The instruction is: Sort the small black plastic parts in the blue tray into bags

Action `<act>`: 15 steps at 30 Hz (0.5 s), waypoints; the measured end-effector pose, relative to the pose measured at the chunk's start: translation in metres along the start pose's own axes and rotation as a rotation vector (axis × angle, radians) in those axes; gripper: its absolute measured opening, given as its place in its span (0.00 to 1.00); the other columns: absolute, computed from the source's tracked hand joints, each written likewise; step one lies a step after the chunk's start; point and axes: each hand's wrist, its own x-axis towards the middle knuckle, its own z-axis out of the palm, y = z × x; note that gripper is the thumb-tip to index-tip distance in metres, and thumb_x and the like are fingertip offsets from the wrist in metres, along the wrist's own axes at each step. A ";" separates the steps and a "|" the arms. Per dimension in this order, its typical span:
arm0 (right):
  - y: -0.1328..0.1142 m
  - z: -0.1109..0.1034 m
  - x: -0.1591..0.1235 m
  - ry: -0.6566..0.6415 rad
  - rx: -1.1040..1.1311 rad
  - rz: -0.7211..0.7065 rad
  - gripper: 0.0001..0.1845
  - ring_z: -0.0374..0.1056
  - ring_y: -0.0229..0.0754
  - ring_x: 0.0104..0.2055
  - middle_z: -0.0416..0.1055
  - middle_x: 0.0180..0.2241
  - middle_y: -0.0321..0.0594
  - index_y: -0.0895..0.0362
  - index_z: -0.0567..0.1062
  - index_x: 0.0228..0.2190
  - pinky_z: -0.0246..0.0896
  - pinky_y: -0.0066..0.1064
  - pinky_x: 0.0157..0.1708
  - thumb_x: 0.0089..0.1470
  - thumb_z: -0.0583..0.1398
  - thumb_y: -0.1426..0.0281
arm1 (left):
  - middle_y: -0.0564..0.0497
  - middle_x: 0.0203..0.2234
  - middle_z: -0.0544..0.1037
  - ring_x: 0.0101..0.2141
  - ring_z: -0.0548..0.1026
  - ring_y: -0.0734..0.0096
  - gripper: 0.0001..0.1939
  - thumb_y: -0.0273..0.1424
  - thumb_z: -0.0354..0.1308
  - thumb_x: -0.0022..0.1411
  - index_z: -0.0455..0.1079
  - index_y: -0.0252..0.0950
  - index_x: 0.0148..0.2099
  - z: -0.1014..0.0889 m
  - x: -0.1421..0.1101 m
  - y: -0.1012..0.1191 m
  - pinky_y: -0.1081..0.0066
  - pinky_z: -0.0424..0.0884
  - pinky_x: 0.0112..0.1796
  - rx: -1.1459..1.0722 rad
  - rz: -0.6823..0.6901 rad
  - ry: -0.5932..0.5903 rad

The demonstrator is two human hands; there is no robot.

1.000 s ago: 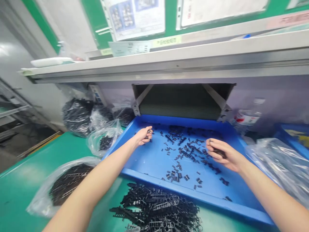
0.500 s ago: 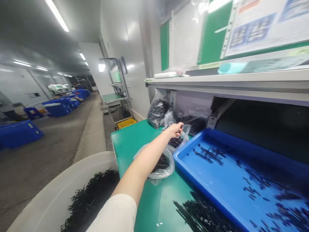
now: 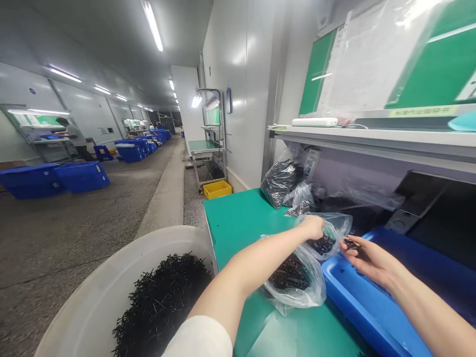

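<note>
My left hand [image 3: 313, 228] is closed at the left rim of a clear plastic bag [image 3: 344, 223], its fingertips partly hidden by the film. Small black parts [image 3: 323, 244] lie inside this bag. By the bag's right side, my right hand [image 3: 366, 258] holds a few small dark parts [image 3: 351, 243] between curled fingers; their exact kind is too small to make out. Nearer to me, under my left forearm, stands a second open plastic bag [image 3: 307, 297] with black parts in it.
A blue tray [image 3: 357, 292] lies under my right forearm. Tied bags of black parts [image 3: 280, 181] stand at the back of the green table [image 3: 234, 213]. To the left is a large white tub [image 3: 85, 302] of black pieces. A shelf [image 3: 372, 139] overhangs the table. Another person [image 3: 74, 136] stands far left.
My view has swung left. My right hand has come into view with small dark parts at the bag. My left hand has gone from holding up the bag's edge to lower at its left rim.
</note>
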 end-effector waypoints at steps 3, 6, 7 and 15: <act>-0.003 0.023 0.023 0.076 -0.085 -0.014 0.07 0.64 0.37 0.23 0.58 0.22 0.36 0.54 0.57 0.23 0.70 0.28 0.24 0.52 0.50 0.71 | 0.47 0.40 0.70 0.43 0.68 0.64 0.05 0.27 0.54 0.61 0.68 0.31 0.38 -0.001 -0.006 -0.011 0.59 0.66 0.45 0.079 0.046 0.038; -0.002 0.037 0.036 0.131 -0.228 -0.014 0.09 0.67 0.41 0.28 0.58 0.21 0.36 0.53 0.56 0.25 0.70 0.35 0.31 0.54 0.47 0.64 | 0.48 0.37 0.72 0.41 0.69 0.66 0.03 0.25 0.55 0.60 0.68 0.30 0.35 -0.001 -0.009 -0.018 0.61 0.66 0.44 0.112 0.090 0.028; -0.001 0.041 0.039 0.136 -0.288 -0.018 0.10 0.67 0.42 0.29 0.60 0.21 0.36 0.52 0.57 0.25 0.70 0.36 0.33 0.54 0.46 0.62 | 0.48 0.36 0.72 0.40 0.69 0.67 0.02 0.24 0.55 0.59 0.68 0.30 0.35 0.000 -0.011 -0.019 0.62 0.66 0.44 0.113 0.105 0.027; 0.008 0.029 0.045 0.131 -0.756 -0.138 0.17 0.65 0.57 0.44 0.71 0.30 0.47 0.56 0.67 0.27 0.63 0.43 0.38 0.49 0.49 0.56 | 0.36 0.51 0.56 0.54 0.52 0.54 0.23 0.26 0.57 0.55 0.57 0.28 0.52 -0.007 -0.030 -0.027 0.59 0.53 0.53 -0.020 -0.034 0.339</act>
